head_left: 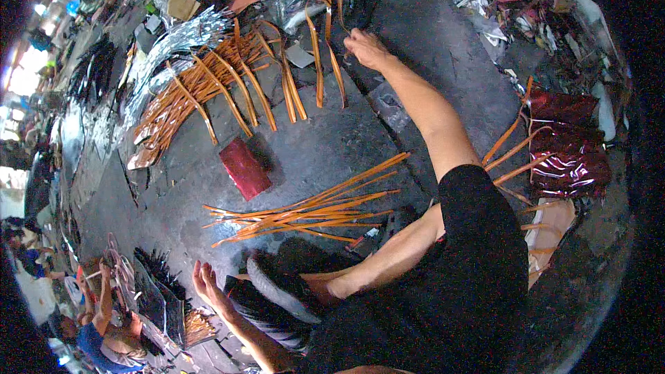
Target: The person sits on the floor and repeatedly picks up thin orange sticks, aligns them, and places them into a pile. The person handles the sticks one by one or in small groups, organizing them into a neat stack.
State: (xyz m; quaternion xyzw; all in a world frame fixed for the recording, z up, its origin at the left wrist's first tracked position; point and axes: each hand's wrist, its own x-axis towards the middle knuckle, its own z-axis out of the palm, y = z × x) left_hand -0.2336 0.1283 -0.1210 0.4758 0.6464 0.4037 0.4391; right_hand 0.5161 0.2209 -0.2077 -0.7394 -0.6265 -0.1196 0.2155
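My hands are wide apart, the right reaching far forward to a brown strip.
My right hand has its fingertips closed on the near end of the brown strip, beyond the row of spaced-out strips; my left hand is raised with fingers spread, holding nothing, over on my left near my knee. Between them, a loose bunch of strips lies on the grey floor, with a red block just beyond it and a thick pile of strips farther off, to the left.
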